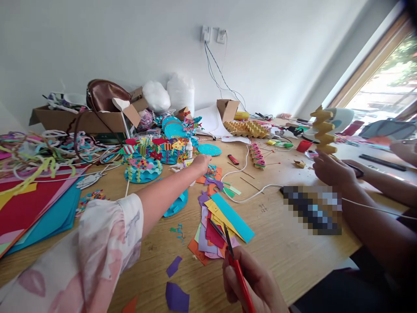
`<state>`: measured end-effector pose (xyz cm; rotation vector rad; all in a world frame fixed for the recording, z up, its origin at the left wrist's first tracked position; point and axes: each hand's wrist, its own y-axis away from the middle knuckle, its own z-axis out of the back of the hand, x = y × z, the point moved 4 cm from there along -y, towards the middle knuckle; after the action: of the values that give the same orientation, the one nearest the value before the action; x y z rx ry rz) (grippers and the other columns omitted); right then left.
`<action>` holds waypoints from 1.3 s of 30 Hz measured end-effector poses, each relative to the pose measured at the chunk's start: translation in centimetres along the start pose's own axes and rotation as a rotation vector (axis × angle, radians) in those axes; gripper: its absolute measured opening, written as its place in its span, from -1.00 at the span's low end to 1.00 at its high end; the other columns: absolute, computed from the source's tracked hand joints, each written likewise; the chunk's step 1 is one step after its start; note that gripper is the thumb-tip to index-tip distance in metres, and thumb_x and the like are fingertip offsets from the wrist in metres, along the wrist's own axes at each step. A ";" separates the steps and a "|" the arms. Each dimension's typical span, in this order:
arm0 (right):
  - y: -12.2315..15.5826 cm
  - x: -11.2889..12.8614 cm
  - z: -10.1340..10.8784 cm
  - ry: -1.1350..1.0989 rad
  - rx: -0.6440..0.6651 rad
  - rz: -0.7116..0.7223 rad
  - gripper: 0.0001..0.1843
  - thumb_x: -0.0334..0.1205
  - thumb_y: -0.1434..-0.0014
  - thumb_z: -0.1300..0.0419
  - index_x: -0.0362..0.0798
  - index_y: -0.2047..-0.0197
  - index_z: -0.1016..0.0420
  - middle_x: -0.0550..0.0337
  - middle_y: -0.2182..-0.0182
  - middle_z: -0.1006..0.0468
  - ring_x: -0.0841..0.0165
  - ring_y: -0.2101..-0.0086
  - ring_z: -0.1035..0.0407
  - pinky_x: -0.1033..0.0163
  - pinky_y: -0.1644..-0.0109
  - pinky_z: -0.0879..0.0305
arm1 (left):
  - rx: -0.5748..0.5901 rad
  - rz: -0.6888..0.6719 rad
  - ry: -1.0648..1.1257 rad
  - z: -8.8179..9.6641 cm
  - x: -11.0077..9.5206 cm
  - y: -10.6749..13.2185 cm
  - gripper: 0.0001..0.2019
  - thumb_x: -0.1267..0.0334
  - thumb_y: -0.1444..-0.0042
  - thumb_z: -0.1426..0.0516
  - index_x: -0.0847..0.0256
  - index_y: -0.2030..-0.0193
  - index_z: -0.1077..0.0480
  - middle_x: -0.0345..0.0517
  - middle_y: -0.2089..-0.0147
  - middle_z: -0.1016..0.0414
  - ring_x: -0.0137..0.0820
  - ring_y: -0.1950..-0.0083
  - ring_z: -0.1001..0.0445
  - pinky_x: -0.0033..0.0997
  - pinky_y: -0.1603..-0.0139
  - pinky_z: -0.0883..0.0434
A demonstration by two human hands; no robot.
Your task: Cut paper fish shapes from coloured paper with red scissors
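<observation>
My left hand (202, 166) is stretched far forward over the table, beside the small white glue bottle (189, 149) and an orange paper (216, 174) strewn with tiny coloured scraps. Its fingers look curled in, and whatever they hold is hidden. In the near foreground my right hand (257, 278) grips red-handled scissors (239, 274), with the blades apart and pointing away from me. Just beyond the blades lies a pile of cut paper strips, including a blue strip (233, 217). Purple paper pieces (177, 296) lie left of the scissors.
Decorated blue paper fish models (142, 167) stand at left centre. Coloured sheets (35, 208) and a cardboard box (78, 121) are further left. A white cable (243, 201) crosses the table. At right, another person's hand (334, 169) holds a folded yellow paper piece (323, 130).
</observation>
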<state>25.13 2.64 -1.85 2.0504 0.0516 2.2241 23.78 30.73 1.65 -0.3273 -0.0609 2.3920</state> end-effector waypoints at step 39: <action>2.2 1.3 -3.9 0.023 0.024 0.014 -0.61 0.07 -0.03 -0.22 -0.04 0.51 -0.23 0.34 0.64 -0.26 0.46 0.59 -0.17 0.36 0.52 -0.14 | 0.327 -0.142 -0.041 -0.3 -2.4 24.3 -0.84 0.48 -0.05 -0.02 0.26 0.32 -0.41 0.05 0.21 -0.49 -0.21 0.17 -0.46 -0.35 0.26 -0.33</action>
<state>21.04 0.85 -0.62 2.0435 0.0659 2.2662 9.71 11.02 -1.40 -0.1151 0.2760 2.2210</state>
